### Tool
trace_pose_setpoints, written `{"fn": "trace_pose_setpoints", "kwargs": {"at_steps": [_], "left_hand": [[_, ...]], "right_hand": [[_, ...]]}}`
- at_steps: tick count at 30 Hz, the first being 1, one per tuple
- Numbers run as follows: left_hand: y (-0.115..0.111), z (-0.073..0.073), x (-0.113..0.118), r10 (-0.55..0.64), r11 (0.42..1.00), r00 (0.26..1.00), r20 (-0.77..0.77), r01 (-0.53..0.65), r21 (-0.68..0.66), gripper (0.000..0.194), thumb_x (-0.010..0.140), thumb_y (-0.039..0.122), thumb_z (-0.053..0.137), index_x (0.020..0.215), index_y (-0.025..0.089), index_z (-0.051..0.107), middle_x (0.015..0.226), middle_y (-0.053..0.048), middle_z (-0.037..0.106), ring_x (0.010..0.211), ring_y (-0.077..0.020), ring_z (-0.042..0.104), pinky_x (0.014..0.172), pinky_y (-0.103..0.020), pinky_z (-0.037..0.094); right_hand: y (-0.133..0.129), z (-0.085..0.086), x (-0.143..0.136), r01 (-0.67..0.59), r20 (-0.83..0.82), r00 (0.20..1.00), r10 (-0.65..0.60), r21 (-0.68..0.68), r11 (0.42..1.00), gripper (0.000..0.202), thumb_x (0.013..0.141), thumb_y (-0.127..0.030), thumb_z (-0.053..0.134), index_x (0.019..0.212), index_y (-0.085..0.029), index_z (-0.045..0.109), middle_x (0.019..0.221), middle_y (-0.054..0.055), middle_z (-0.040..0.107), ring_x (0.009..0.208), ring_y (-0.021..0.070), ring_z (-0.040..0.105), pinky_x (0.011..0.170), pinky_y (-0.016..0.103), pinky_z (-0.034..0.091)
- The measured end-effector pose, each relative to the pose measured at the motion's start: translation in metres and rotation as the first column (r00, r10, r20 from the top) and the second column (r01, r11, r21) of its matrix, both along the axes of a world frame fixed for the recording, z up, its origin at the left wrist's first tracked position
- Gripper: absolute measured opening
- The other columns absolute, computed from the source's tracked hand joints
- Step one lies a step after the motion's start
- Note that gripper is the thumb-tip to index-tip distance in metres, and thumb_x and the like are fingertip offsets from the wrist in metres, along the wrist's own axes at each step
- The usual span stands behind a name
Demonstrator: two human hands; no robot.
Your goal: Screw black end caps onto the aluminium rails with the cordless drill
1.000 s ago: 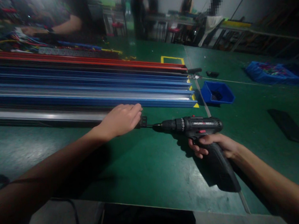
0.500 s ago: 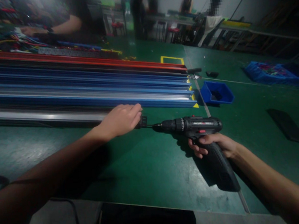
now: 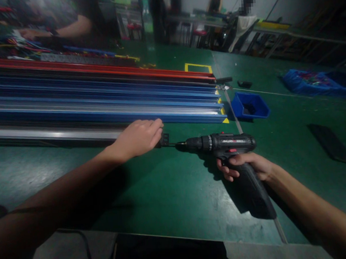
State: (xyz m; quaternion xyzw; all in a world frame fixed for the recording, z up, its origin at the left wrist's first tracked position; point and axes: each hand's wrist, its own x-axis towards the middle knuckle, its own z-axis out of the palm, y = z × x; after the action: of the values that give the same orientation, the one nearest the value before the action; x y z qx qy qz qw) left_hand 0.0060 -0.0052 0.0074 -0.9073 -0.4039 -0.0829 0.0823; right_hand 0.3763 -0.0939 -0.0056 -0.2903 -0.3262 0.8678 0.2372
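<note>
Grips blk drill (image 3: pixel 224 143) by handle (image 3: pixel 259 192) w/ R hand (image 3: pixel 255 164), curling fingers (image 3: pixel 231 173) round it; points bit (image 3: pixel 170 145) L at blk end pc (image 3: pixel 165 140) of silver/blk rail (image 3: pixel 60 134) on green table (image 3: pixel 165 199). Clasps rail near end w/ bent fingers of L hand (image 3: pixel 138 137). Has blue rails (image 3: pixel 131 116) just beyond.

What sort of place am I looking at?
Probably an assembly workshop: the right hand grips a cordless drill, long blue profiles lie on a green worktable, and a blue plastic bin sits near their ends.
</note>
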Motion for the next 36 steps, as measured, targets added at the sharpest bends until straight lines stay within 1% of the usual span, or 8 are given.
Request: {"fn": "trace_pose_setpoints", "kwargs": {"at_steps": [2, 7, 15, 21, 26, 31, 36], "left_hand": [[0.0001, 0.0000, -0.0003, -0.006, 1.000, 1.000, 0.003, 0.006, 0.000, 0.032, 0.105, 0.031, 0.032, 0.109, 0.014, 0.060, 0.094, -0.012, 0.074, 0.084, -0.0257, 0.071, 0.077, -0.038, 0.051], [0.0005, 0.0001, -0.0004, -0.006, 1.000, 1.000, -0.009, 0.006, 0.002, 0.033, 0.106, 0.031, 0.031, 0.109, 0.014, 0.059, 0.093, -0.012, 0.073, 0.083, -0.0268, 0.071, 0.075, -0.039, 0.050], [0.0005, 0.0001, 0.0000, 0.012, 1.000, 1.000, -0.012, -0.012, 0.002, 0.034, 0.105, 0.032, 0.030, 0.107, 0.014, 0.060, 0.091, -0.012, 0.073, 0.081, -0.0274, 0.070, 0.073, -0.039, 0.050], [0.0010, 0.0003, 0.0000, 0.004, 1.000, 1.000, -0.011, -0.003, 0.010, 0.033, 0.105, 0.031, 0.032, 0.106, 0.014, 0.060, 0.090, -0.012, 0.072, 0.081, -0.0271, 0.070, 0.073, -0.038, 0.050], [0.0013, -0.0008, -0.0001, -0.007, 1.000, 1.000, 0.007, 0.007, 0.003, 0.034, 0.104, 0.031, 0.031, 0.106, 0.014, 0.061, 0.089, -0.012, 0.071, 0.080, -0.0276, 0.069, 0.072, -0.039, 0.049], [0.0012, -0.0002, 0.0003, -0.018, 1.000, 1.000, 0.006, 0.018, 0.018, 0.033, 0.104, 0.030, 0.033, 0.104, 0.013, 0.061, 0.088, -0.011, 0.071, 0.078, -0.0268, 0.069, 0.070, -0.038, 0.047], [0.0009, -0.0002, 0.0002, -0.014, 1.000, 1.000, -0.001, 0.014, 0.025, 0.031, 0.105, 0.029, 0.033, 0.105, 0.014, 0.061, 0.091, -0.012, 0.073, 0.081, -0.0267, 0.070, 0.073, -0.038, 0.049]], "right_hand": [[0.0002, 0.0001, -0.0002, -0.001, -0.001, 1.000, 0.001, 0.008, 1.000, 0.025, 0.090, -0.021, 0.071, 0.110, -0.006, 0.073, 0.090, 0.006, 0.069, 0.066, 0.0085, 0.061, 0.075, 0.027, 0.059], [0.0007, -0.0005, -0.0001, -0.008, -0.020, 1.000, 0.008, -0.027, 1.000, 0.026, 0.090, -0.020, 0.072, 0.111, -0.006, 0.073, 0.092, 0.007, 0.070, 0.066, 0.0081, 0.062, 0.076, 0.027, 0.060], [0.0012, 0.0015, -0.0014, -0.004, -0.027, 1.000, 0.003, -0.013, 1.000, 0.026, 0.089, -0.019, 0.072, 0.110, -0.003, 0.072, 0.091, 0.008, 0.069, 0.065, 0.0082, 0.063, 0.075, 0.027, 0.060], [0.0007, 0.0019, -0.0027, -0.006, -0.025, 1.000, 0.006, -0.001, 1.000, 0.026, 0.091, -0.021, 0.070, 0.107, -0.002, 0.072, 0.088, 0.007, 0.068, 0.063, 0.0078, 0.061, 0.074, 0.027, 0.060], [0.0005, 0.0003, -0.0026, -0.002, -0.025, 1.000, 0.003, 0.029, 1.000, 0.024, 0.091, -0.021, 0.069, 0.105, -0.002, 0.073, 0.088, 0.008, 0.068, 0.063, 0.0079, 0.060, 0.073, 0.027, 0.060], [0.0009, 0.0010, -0.0024, -0.006, -0.017, 1.000, 0.007, 0.028, 1.000, 0.022, 0.092, -0.021, 0.069, 0.103, -0.003, 0.074, 0.087, 0.007, 0.069, 0.062, 0.0074, 0.060, 0.072, 0.026, 0.059], [0.0001, 0.0012, -0.0031, -0.009, -0.015, 1.000, 0.009, 0.037, 0.999, 0.022, 0.091, -0.021, 0.070, 0.103, -0.004, 0.075, 0.086, 0.006, 0.069, 0.061, 0.0072, 0.060, 0.071, 0.026, 0.059]]}}
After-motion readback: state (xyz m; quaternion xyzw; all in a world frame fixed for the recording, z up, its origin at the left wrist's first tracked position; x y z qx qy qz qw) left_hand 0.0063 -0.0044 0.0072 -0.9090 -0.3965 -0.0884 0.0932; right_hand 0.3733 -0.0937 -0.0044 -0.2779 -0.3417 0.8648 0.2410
